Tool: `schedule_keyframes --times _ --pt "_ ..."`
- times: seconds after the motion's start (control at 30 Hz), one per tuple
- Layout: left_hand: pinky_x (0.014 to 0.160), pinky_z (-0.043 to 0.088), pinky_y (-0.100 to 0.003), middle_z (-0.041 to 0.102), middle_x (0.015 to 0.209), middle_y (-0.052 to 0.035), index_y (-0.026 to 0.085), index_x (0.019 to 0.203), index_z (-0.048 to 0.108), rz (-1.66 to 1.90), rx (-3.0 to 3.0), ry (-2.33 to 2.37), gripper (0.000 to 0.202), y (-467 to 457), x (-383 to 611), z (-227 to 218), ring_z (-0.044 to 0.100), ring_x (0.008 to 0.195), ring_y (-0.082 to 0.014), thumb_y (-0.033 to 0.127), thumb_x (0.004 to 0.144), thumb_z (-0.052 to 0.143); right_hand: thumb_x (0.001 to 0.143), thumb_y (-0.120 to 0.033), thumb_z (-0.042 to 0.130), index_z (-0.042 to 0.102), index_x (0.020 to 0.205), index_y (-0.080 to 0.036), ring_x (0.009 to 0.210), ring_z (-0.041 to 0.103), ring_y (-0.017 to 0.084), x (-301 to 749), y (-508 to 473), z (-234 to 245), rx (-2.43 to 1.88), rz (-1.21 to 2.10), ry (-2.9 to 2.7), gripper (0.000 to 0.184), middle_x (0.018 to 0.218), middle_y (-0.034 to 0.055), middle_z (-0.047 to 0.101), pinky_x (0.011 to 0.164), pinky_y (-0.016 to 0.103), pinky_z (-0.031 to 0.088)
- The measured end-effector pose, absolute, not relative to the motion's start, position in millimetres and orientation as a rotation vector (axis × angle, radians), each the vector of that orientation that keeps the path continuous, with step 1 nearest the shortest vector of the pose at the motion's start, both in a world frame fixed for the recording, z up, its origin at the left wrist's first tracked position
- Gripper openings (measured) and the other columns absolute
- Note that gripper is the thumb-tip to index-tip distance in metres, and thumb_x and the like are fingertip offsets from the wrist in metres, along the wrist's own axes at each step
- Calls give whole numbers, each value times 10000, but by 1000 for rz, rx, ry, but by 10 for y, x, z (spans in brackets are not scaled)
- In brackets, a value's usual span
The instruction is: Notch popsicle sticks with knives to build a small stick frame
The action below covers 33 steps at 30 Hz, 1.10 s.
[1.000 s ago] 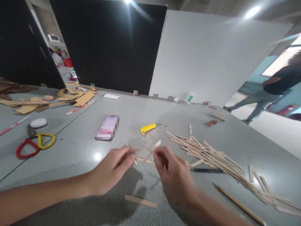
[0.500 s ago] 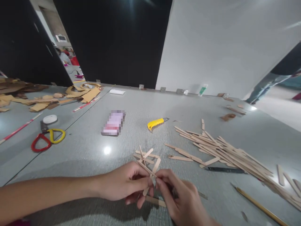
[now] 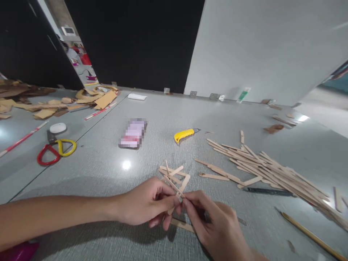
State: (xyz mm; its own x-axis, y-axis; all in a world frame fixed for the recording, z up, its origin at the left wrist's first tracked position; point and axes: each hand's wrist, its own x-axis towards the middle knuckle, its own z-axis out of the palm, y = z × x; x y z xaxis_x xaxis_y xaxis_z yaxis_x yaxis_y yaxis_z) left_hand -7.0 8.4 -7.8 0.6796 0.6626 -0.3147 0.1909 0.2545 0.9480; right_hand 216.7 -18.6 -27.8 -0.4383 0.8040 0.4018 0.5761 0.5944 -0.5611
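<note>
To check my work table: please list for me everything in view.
Crossed sticks: several, pale, at fingers
Loose sticks: several, pale, near pile
Stick pile: one, pale, right
Cutter: one, yellow, centre
Phone: one, purplish, centre
Scissors: one, red and yellow, left
Oval object: one, white, left
Striped rods: two, red and white, left
Cardboard scraps: many, brown, left
Flat object: one, white, back
Brackets: several, silver, back
Tube: one, white and green, back
Pen: one, black, near pile
Pencil: one, gold, right
Unclear object: one, magenta, left
Panels: several, black or white, behind
Table: one, grey, underneath
Person: one, pale top, background
Left fingers: one set, holding crossed sticks
Right fingers: one set, same sticks
</note>
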Motion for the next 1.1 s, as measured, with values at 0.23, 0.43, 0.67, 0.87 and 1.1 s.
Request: schedule_keyframes --times 0.23,0.43,0.67,0.87,1.1 --pt "414 338 -140 636 660 6 146 916 646 393 1336 787 373 71 -66 -80 452 432 -38 439 1078 480 1062 -136 522 627 1110 -251 534 628 149 2191 -194 -290 -973 289 -2223 163 714 -33 679 532 307 454" --pt "416 330 -148 618 653 14 150 911 631 412 1339 794 395 63 -53 -106 439 431 -39 467 1079 465 1059 -111 505 626 1082 -240 581 674 149 2185 -179 -254 -914 307 -2245 177 769 -9 718 536 297 478" --pt "382 321 -147 620 634 10 145 891 646 479 1274 813 437 91 -48 -143 447 410 -42 541 1034 531 1069 -140 500 618 1050 -236 556 651 155 2189 -180 -233 -931 321 -2240 154 728 -9 696 528 297 471" --pt "349 371 -168 656 695 -30 141 992 704 494 1142 761 583 130 -67 -62 581 482 -106 667 1017 454 1054 -95 497 601 1030 -221 606 664 158 2208 -197 -253 -883 331 -2274 164 777 6 706 574 293 489" --pt "475 286 -195 459 576 51 140 855 752 593 1194 969 332 175 -80 -107 365 517 -73 460 918 691 1064 -73 395 632 1105 -178 659 645 186 2214 -209 -212 -645 330 -2433 262 824 55 717 579 309 494"
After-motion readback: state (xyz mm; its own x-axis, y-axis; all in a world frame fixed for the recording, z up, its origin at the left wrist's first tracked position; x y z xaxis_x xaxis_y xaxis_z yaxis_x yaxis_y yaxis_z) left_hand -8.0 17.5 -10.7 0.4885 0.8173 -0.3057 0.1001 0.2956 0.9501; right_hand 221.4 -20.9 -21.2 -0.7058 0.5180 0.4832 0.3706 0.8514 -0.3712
